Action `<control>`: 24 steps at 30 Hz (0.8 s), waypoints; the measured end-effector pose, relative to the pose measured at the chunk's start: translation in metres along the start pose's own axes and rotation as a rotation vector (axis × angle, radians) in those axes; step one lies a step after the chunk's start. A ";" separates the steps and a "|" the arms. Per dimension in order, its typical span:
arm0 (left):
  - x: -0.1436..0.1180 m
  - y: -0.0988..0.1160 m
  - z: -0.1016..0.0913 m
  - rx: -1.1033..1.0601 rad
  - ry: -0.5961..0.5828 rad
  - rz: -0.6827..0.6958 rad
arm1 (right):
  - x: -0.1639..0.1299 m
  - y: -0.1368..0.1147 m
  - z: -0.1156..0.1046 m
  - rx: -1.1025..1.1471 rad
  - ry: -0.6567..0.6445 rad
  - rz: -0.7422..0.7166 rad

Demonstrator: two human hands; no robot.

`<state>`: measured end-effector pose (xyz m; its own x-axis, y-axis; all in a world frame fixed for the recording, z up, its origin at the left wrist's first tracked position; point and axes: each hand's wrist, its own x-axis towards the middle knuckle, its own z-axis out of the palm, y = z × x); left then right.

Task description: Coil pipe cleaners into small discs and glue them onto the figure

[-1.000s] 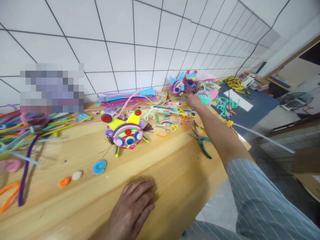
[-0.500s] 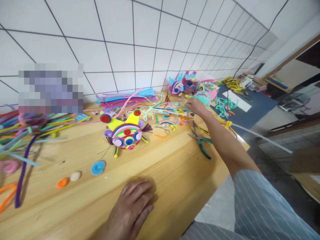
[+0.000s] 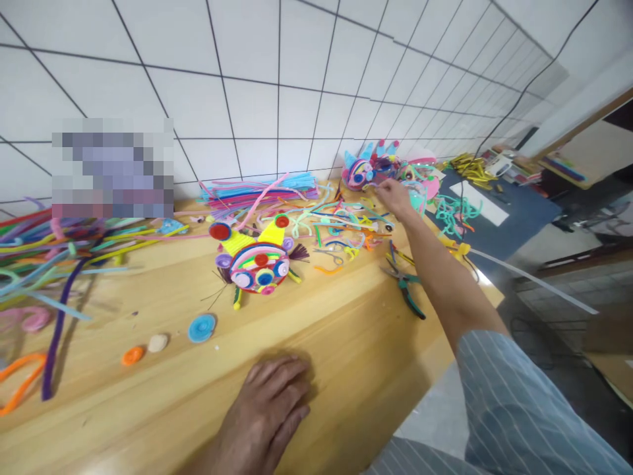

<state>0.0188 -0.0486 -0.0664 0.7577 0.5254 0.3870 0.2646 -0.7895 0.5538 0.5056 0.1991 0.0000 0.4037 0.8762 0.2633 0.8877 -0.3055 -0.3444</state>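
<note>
My left hand [image 3: 271, 409] rests palm down on the wooden table [image 3: 336, 376], fingers a little curled and holding nothing. My right hand [image 3: 394, 198] reaches to the back of the table, its fingers closed together beside a colourful pipe-cleaner figure [image 3: 359, 173] with light-blue points. Whatever is between those fingertips is too small to make out. Before my left hand stands a pipe-cleaner animal face [image 3: 260, 267] with yellow ears. Left of that hand lie a blue coil [image 3: 202, 328], a cream coil [image 3: 157, 343] and an orange coil [image 3: 133, 355].
Pliers [image 3: 408, 290] with green handles lie beneath my right forearm. Small scissors [image 3: 335, 257] lie among cut pipe cleaners. A bundle of pipe cleaners [image 3: 262, 191] runs along the tiled wall, with more loose pipe cleaners [image 3: 74, 251] at left. Teal pieces [image 3: 457, 211] lie at right.
My right hand has moved slightly farther back, towards the blue-pointed figure. The view has shifted a little, so things appear farther right. My left hand stays resting on the table.
</note>
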 end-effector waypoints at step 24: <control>0.002 0.014 -0.027 -0.631 0.048 -0.572 | -0.333 -0.180 -0.043 0.182 -0.749 -0.813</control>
<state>0.0081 -0.0497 -0.0375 0.5790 0.8135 -0.0544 0.2065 -0.0817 0.9750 0.2208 -0.0538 0.0128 -0.5709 0.8126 -0.1176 0.7567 0.4651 -0.4595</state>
